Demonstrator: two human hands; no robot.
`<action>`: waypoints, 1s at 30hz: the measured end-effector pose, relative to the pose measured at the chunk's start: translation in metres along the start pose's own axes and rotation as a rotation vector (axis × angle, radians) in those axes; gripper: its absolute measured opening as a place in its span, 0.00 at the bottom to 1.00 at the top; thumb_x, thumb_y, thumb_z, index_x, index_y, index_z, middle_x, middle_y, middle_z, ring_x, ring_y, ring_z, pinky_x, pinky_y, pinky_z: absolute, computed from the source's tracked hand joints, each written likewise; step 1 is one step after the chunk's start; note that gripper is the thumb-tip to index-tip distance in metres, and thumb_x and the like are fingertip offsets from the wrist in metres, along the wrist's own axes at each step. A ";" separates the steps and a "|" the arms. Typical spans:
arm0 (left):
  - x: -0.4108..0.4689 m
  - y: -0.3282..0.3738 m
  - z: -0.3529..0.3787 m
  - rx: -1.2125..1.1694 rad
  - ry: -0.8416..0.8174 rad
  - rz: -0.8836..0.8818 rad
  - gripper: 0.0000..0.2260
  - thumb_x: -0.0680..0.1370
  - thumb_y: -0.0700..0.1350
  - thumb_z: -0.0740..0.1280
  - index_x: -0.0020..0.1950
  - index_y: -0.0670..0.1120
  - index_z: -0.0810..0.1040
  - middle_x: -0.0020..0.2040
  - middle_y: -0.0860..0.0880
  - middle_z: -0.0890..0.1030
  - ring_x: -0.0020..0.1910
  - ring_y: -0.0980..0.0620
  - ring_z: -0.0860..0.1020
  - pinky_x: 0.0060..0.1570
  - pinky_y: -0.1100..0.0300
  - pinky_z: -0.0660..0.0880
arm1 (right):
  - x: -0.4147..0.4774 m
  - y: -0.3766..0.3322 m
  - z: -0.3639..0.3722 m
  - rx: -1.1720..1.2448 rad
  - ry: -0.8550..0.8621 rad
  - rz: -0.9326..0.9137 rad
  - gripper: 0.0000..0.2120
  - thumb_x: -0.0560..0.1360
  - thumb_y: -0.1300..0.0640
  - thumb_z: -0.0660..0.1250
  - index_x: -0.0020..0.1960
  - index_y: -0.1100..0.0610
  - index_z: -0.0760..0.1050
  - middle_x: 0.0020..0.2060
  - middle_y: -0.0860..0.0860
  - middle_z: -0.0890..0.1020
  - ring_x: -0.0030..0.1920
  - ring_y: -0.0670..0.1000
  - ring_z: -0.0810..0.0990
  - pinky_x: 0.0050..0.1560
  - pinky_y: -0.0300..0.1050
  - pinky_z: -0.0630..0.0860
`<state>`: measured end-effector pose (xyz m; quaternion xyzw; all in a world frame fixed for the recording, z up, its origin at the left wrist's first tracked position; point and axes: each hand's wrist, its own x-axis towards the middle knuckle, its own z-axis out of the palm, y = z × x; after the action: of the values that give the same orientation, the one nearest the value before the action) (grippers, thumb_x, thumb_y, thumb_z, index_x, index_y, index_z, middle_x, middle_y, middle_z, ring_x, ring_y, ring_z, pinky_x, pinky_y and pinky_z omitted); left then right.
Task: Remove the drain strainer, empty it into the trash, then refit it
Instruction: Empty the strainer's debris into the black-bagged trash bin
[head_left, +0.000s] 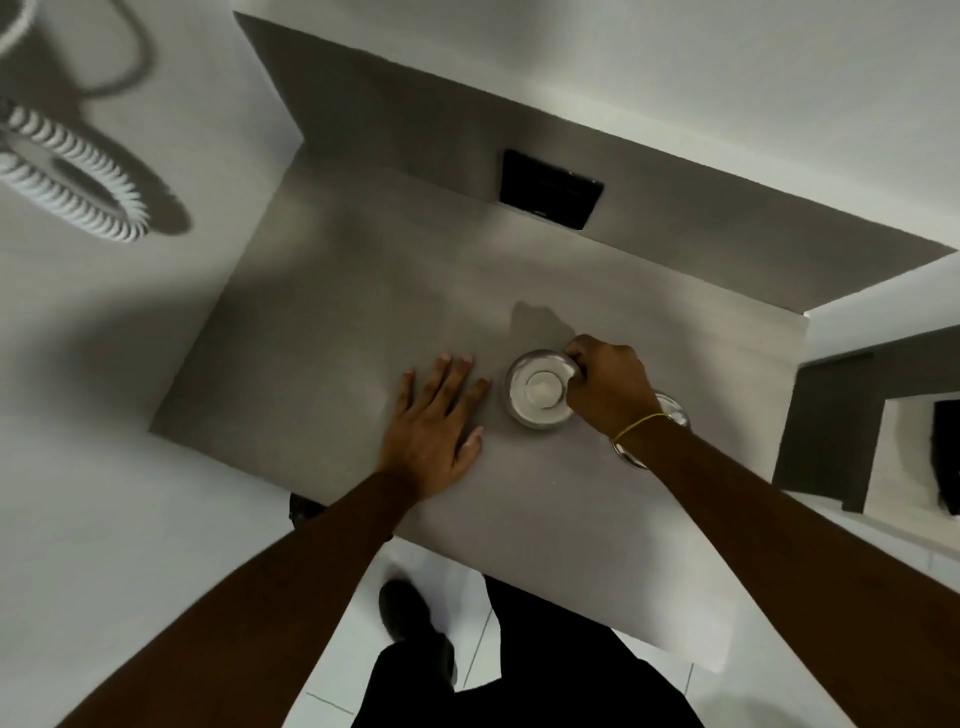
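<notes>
1. Drain strainer (540, 391): round metal cup with pale centre knob, sitting on the grey sink floor (337, 332), right of centre, rim level. No long axis; round in plan.
2. Right hand (608, 387): grip closed on the strainer's right rim, fingers curled over the edge. Strainer lies directly left of the knuckles, touching them. Nearer hand by far.
3. Left hand (436, 415): grip apart, fingers spread, palm flat on the sink floor just left of the strainer, not touching it.
4. Second metal ring (670, 410) partly hidden under the right wrist; likely the drain opening, not certain.
5. Judgement: seated or lifted cannot be told.
6. Surroundings: dark overflow slot (550, 189) on the far wall, white desk (104, 467) around the basin, coiled white hose (78, 176) at left, tiled floor (431, 566) below.
</notes>
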<state>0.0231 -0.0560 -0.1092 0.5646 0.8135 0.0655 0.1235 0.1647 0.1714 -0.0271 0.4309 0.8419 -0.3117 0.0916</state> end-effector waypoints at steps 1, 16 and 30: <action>-0.003 0.001 -0.002 -0.008 0.001 -0.031 0.31 0.84 0.60 0.56 0.87 0.49 0.64 0.89 0.42 0.58 0.88 0.38 0.55 0.81 0.27 0.56 | -0.002 -0.004 0.000 0.006 0.020 -0.017 0.12 0.70 0.64 0.69 0.53 0.56 0.82 0.45 0.59 0.88 0.47 0.65 0.85 0.48 0.51 0.80; -0.234 -0.041 0.062 -0.146 0.185 -0.495 0.32 0.87 0.60 0.57 0.88 0.49 0.58 0.90 0.44 0.56 0.89 0.41 0.51 0.82 0.27 0.57 | -0.111 -0.151 0.117 0.472 -0.129 -0.137 0.20 0.70 0.69 0.77 0.57 0.53 0.81 0.48 0.49 0.85 0.50 0.56 0.87 0.40 0.60 0.88; -0.443 -0.079 0.265 -0.356 -0.005 -0.751 0.33 0.88 0.57 0.59 0.89 0.52 0.49 0.91 0.45 0.45 0.89 0.41 0.45 0.83 0.27 0.52 | -0.102 -0.188 0.457 -0.086 -0.125 -0.645 0.39 0.73 0.65 0.67 0.80 0.47 0.59 0.65 0.61 0.81 0.60 0.67 0.83 0.58 0.55 0.81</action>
<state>0.1714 -0.5073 -0.3268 0.1987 0.9386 0.1542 0.2362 0.0277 -0.2543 -0.2608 0.1178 0.9401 -0.3147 0.0576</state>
